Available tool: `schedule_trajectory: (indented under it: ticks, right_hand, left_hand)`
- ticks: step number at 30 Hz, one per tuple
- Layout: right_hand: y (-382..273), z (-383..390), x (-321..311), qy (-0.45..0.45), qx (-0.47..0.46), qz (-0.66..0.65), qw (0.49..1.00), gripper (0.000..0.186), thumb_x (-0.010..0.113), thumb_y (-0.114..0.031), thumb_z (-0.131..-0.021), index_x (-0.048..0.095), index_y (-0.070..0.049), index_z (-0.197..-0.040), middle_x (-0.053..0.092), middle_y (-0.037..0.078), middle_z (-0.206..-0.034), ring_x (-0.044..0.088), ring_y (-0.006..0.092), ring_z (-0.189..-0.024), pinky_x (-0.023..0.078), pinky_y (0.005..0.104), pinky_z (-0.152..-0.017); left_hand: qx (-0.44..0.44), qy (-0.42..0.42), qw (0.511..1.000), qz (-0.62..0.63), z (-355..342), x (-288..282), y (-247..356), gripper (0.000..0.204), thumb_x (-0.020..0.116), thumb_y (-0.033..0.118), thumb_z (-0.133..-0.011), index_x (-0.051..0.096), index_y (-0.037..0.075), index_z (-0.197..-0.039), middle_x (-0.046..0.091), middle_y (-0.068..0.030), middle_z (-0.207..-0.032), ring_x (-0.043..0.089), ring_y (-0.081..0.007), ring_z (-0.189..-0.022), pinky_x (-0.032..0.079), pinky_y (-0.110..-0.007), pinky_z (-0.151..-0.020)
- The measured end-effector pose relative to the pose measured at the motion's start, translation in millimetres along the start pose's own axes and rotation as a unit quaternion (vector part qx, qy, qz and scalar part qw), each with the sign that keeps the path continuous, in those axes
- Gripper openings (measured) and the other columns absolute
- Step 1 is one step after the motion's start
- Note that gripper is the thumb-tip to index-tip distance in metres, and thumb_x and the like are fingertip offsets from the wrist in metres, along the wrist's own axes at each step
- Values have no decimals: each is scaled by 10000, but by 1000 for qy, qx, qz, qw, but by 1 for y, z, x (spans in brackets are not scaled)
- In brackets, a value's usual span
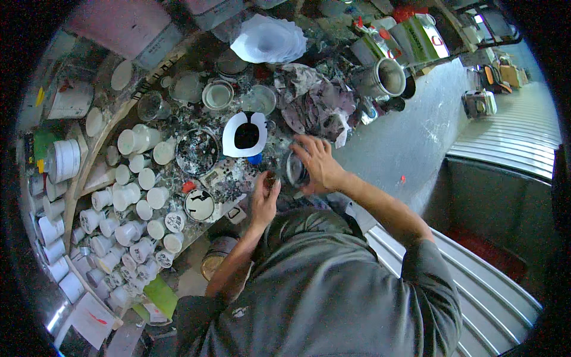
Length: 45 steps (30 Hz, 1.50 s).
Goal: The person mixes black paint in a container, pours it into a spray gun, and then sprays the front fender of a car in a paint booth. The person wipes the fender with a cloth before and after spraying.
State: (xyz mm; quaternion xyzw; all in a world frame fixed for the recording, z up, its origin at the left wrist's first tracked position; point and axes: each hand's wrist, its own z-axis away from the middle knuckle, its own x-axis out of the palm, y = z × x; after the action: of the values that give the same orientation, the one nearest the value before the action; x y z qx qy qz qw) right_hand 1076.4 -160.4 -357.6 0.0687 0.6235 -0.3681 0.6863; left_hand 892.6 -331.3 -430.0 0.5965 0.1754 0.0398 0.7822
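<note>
Closing the left hand point(264, 201) narrowly on a small dark object point(270, 178), between thumb and fingers, near the bench's close edge. Pointing that hand away from the body; not making out the object's kind or long axis (small, blurred). Spreading the right hand point(321, 165) wide around a round container point(295, 168), gripping it by its right side, just right of the left fingertips. Showing a dark interior and pale rim; stretching in outline away from the body, but not telling a true long axis from tilt, nor the exact facing of the mouth, part-covered by the hand.

Crowding the left side: a pale lid point(199, 204) with dark patches, then many white tubs point(126, 196). Sitting just beyond the hands: a blue item point(255, 159) under the edge of a white paper collar point(228, 138) with a dark opening. Blocking the space straight beyond the container: a stained crumpled cloth point(312, 104). Standing farther off: a pale bucket point(372, 83), right, and layered white sheets point(267, 38), left.
</note>
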Motion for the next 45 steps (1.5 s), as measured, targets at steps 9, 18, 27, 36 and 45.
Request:
schedule_trajectory:
  ticks: [9,18,27,36,45]
  right_hand:
    - [48,78,-47,203,36,-160,965,1155,911,-482,-737,323,-41,-1629,371,234,-1607,368,461,-1467,295,601,-1212]
    - [226,23,-1,314,133,-336,878,685,767,-251,-910,503,-19,-1498,624,233,-1365,586,418,-1290,465,483,-1115]
    - [232,-14,21,308,116,-455,827,583,758,-352,-938,542,-33,-1376,718,298,-1138,697,485,-1049,550,535,-919]
    - [197,-1,15,381,154,-355,840,432,735,-206,-938,522,-7,-1257,698,291,-901,680,526,-884,532,607,-775]
    - [155,1,-19,385,219,-348,827,436,710,-290,-960,594,-17,-1279,703,279,-901,678,495,-859,529,583,-771]
  left_hand:
    - [-184,-121,840,496,-88,48,141,603,458,433,-1117,489,22,-1557,642,-140,-1438,623,-268,-1308,466,-438,-1148]
    - [462,-54,769,-438,-225,176,313,754,841,412,-830,574,188,-1499,529,-213,-1439,506,-429,-1283,418,-532,-1118]
    - [393,-26,751,-530,-228,191,311,692,723,398,-917,522,170,-1538,527,-241,-1444,549,-464,-1247,482,-541,-1055]
    - [266,-41,758,-594,-246,183,350,678,547,572,-1034,486,188,-1589,595,-250,-1426,631,-478,-1233,514,-555,-1026]
    - [252,-4,774,-581,-248,172,371,665,558,632,-1007,611,170,-1482,685,-236,-1310,663,-478,-1172,527,-528,-982]
